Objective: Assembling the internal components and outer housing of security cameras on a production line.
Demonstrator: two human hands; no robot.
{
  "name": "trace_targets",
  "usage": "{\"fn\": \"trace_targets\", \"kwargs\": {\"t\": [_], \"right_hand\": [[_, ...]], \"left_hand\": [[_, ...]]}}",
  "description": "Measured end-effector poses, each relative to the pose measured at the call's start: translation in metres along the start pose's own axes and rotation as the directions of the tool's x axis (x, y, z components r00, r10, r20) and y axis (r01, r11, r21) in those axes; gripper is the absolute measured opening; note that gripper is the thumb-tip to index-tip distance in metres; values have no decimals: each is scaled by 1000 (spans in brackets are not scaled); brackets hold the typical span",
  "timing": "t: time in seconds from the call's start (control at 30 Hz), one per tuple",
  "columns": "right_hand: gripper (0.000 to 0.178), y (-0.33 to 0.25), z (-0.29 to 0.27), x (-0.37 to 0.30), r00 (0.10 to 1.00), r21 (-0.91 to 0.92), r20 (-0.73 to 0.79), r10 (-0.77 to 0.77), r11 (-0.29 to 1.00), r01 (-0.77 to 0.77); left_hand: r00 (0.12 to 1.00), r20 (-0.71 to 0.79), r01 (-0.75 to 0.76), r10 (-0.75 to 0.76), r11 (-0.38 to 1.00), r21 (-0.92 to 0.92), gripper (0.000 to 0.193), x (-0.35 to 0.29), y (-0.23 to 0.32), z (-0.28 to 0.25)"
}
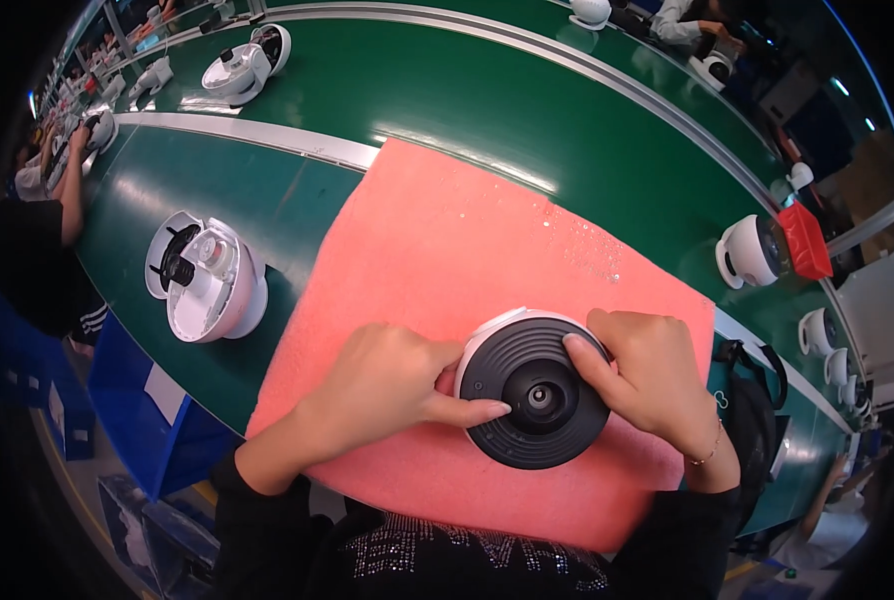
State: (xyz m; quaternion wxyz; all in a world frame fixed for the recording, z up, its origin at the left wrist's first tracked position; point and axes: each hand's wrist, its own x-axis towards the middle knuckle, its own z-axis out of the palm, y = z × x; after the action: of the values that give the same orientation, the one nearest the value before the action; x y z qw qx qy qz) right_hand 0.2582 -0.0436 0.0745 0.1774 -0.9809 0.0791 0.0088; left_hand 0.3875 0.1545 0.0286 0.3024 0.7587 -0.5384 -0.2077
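Between my two hands is a round white housing (532, 350) with a dark grey, ringed face turned up; a small metal part shows in the hole at its middle. My left hand (392, 385) grips its left side, the thumb lying across the dark face near the centre hole. On the opposite rim, my right hand (652, 375) is closed round the edge with its thumb pressed on the face. The fingers under the housing are hidden. Beneath it lies a pink cloth mat (417, 235) over the green worktop.
An open white shell (212, 285) with black and white inner parts stands left of the mat. Farther back is another opened unit (242, 70). On the right are a white unit (747, 250), a red bin (805, 242) and a black bag (752, 410). Co-workers sit at both sides.
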Motion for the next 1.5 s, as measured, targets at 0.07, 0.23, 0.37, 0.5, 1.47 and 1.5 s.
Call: {"fn": "trace_targets", "kwargs": {"t": [0.07, 0.23, 0.37, 0.5, 1.47, 1.5], "right_hand": [[40, -2, -3, -1, 999, -4, 31, 13, 1000, -12], [42, -23, -5, 6, 928, -209, -278, -247, 959, 193], [37, -36, -5, -2, 891, 31, -26, -453, 891, 454], [42, -39, -20, 6, 811, 31, 137, -569, 821, 570], [90, -52, -6, 71, 867, 736, -498, -30, 514, 440], [100, -65, -8, 71, 910, 815, -413, -26, 435, 382]], "left_hand": [[1000, 5, -24, 24, 1000, 10, 55, 2, 0, -1], [1000, 6, -14, 14, 1000, 0, 55, -1, -9, -6], [1000, 21, -16, 16, 1000, -5, 56, 0, -10, -13], [1000, 9, 1, -1, 999, 37, 57, -3, -16, -14], [865, -502, -413, -18, 544, -730, 69, 29, -35, -67], [828, -558, -505, -54, 360, -785, 74, 32, -39, -62]]}}
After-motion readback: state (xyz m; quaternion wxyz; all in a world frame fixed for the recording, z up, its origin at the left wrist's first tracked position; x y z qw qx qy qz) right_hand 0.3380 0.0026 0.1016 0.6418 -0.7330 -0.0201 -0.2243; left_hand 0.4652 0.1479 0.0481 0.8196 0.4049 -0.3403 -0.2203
